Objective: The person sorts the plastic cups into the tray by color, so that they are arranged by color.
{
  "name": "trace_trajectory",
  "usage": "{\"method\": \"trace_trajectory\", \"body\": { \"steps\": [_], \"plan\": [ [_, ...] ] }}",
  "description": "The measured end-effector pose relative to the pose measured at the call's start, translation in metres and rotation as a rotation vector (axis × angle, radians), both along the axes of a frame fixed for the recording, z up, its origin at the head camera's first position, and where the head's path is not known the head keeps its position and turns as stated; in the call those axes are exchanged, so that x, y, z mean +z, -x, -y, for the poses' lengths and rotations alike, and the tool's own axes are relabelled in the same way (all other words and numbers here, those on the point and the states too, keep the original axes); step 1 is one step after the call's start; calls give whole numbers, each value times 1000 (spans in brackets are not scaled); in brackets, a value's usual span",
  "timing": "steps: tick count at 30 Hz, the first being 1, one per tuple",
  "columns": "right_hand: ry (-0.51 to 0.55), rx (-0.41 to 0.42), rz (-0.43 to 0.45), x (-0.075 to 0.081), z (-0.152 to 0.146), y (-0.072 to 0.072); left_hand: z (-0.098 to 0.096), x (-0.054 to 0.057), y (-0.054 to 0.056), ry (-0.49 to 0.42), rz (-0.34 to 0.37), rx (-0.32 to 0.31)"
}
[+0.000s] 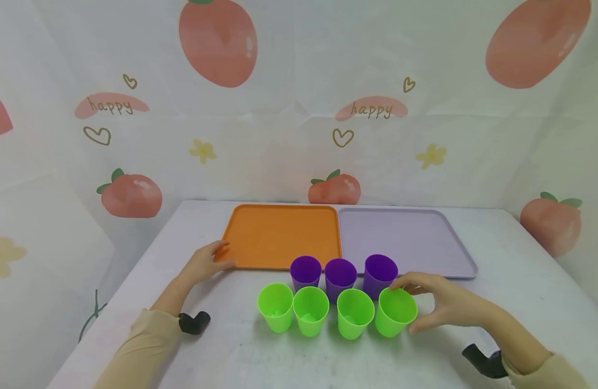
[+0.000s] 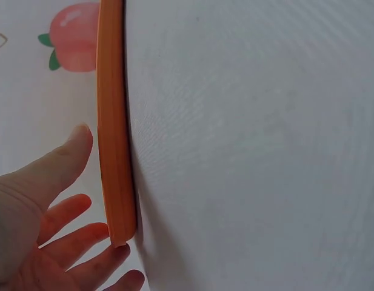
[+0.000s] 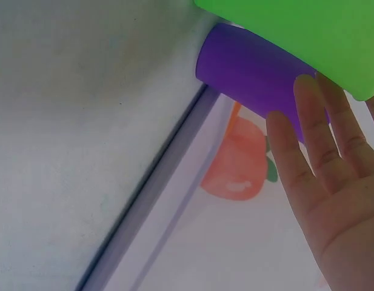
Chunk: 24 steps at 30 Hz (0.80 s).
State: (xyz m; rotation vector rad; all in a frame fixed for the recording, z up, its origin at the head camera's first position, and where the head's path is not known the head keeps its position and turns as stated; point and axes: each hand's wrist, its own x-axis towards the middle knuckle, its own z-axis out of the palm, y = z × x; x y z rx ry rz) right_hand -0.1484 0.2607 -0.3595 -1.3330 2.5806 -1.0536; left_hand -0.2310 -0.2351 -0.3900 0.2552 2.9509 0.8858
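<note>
My left hand (image 1: 208,263) is at the near left corner of an orange tray (image 1: 284,237). In the left wrist view its fingers (image 2: 83,242) are spread, fingertips right at the end of the tray's rim. My right hand (image 1: 444,302) reaches around the right side of the rightmost green cup (image 1: 395,313), thumb and fingers apart. In the right wrist view the fingers (image 3: 323,133) are straight beside that cup, overlapping a purple cup (image 3: 253,73). Several green cups stand upright in a row, mouths up, with a green cup (image 1: 275,308) at the left end.
Behind the green row stand three upright purple cups, among them a left one (image 1: 306,273) and a right one (image 1: 379,275). A pale lilac tray (image 1: 405,237) lies flat against the orange tray's right side. A fruit-print cloth (image 1: 279,135) hangs behind the white table (image 1: 260,362).
</note>
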Motion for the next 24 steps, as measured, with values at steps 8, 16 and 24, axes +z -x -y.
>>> {"method": "trace_trajectory", "body": {
  "steps": [8,16,24],
  "plan": [
    [-14,-11,-18,1,3,-1,1,-3,2,7,6,6],
    [-9,-12,-54,3,4,-1,1,1,4,24,34,8],
    [-22,-69,-121,17,1,-5,0,2,5,33,48,22]
  ]
}}
